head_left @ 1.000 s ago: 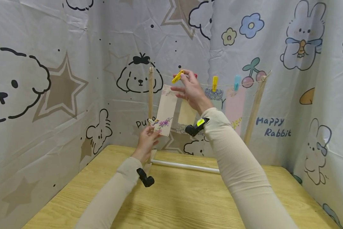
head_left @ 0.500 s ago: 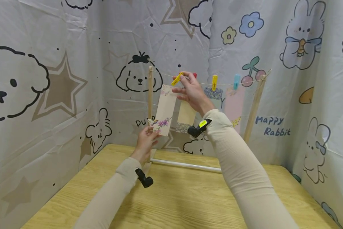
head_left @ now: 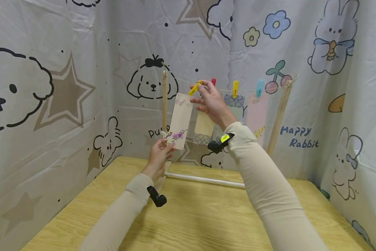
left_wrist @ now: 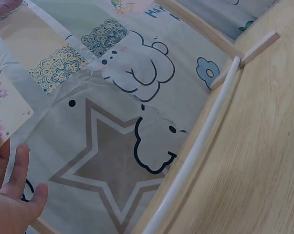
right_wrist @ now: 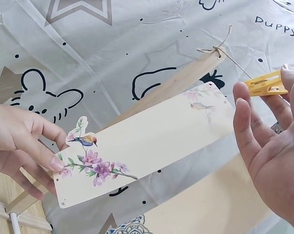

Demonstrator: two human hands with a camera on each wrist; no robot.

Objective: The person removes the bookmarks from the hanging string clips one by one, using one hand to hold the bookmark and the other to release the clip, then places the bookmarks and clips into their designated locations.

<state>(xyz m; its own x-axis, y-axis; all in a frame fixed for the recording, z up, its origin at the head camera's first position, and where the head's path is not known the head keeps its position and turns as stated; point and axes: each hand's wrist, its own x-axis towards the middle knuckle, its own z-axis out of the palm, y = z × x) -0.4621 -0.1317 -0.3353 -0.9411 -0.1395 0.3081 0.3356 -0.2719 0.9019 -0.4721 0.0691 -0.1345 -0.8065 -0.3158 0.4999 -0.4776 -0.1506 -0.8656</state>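
My left hand [head_left: 159,156] pinches the lower left corner of a cream bookmark [head_left: 180,118] printed with purple blossoms and a bird. The bookmark stands nearly upright, tilted a little, just below the string [head_left: 181,80]. Up at the string, my right hand [head_left: 213,104] pinches a yellow clothespin [right_wrist: 266,84] between thumb and fingers. In the right wrist view the bookmark's top end lies beside the right fingers, apart from the clothespin. Only the bookmark's lower corner shows beside the left hand [left_wrist: 13,190] in the left wrist view.
Two wooden posts [head_left: 280,120] carry the string, with a white rod [head_left: 206,180] between their feet. Further right hang a yellow patterned bookmark [head_left: 204,127], a blue-topped one [head_left: 235,101] and a pink one [head_left: 257,115]. Red, yellow [head_left: 236,89] and blue clothespins [head_left: 260,88] sit on the string.
My right hand has come down slightly with the yellow clothespin, nearer the bookmark's top. The left hand keeps its hold on the bookmark and has barely moved.
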